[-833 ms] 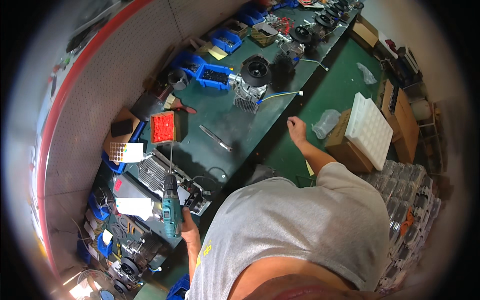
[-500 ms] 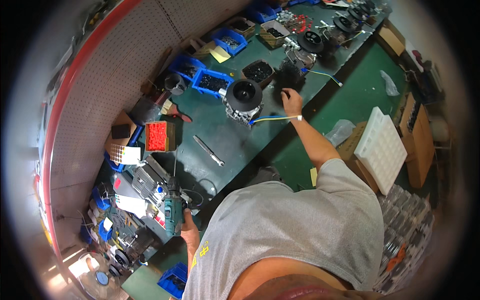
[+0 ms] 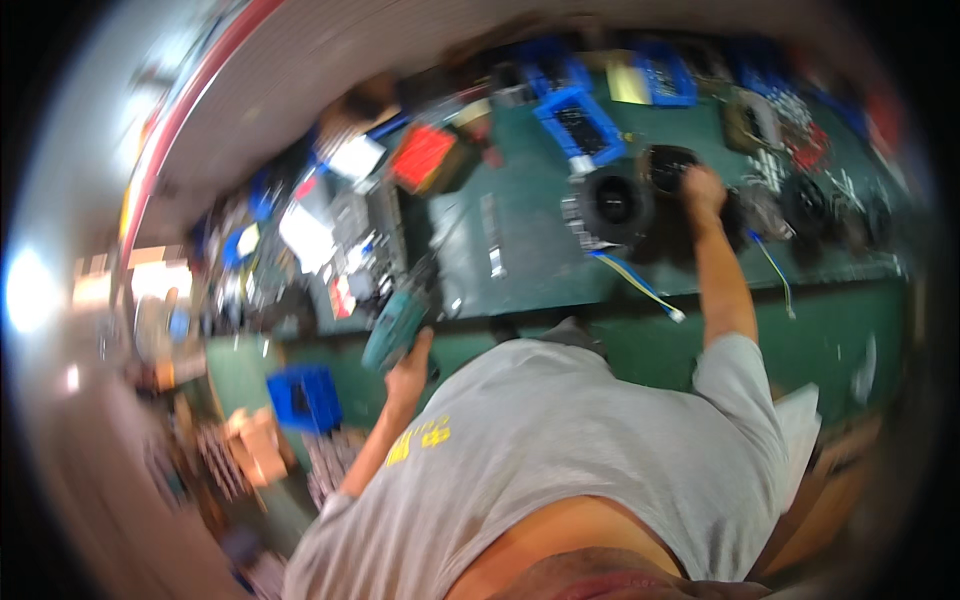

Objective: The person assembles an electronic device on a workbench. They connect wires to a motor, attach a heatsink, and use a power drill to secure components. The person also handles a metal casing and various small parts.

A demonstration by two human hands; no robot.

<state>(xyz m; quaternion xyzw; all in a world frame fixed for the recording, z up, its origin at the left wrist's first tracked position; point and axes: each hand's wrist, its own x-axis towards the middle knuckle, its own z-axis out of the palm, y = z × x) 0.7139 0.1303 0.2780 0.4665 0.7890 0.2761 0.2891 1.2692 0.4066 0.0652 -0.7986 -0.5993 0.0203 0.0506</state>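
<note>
A teal cordless drill (image 3: 393,328) is in my left hand (image 3: 408,372), whose fingers wrap its grip at the bench's front edge; its bit tilts up over the bench. My right hand (image 3: 704,190) reaches to the right side of a small box of black parts (image 3: 650,168). Blur smears its fingertips, so whether they hold anything is not visible. Left of that box stands a metal motor with a black fan wheel (image 3: 612,203), a blue-and-yellow cable (image 3: 640,284) trailing off it over the edge. A wrench (image 3: 492,235) lies on the bench between drill and motor.
Behind the motor sits a blue bin (image 3: 602,156) of dark parts. A box of red pieces (image 3: 424,157) stands back left, near another metal unit (image 3: 350,225). More fan-wheel motors (image 3: 803,200) line the right. A blue crate (image 3: 303,397) is at lower left.
The whole view has swung round, and it is blurred. My right hand has moved from the bare bench beside the motor to the box of black parts. My left hand still grips the drill.
</note>
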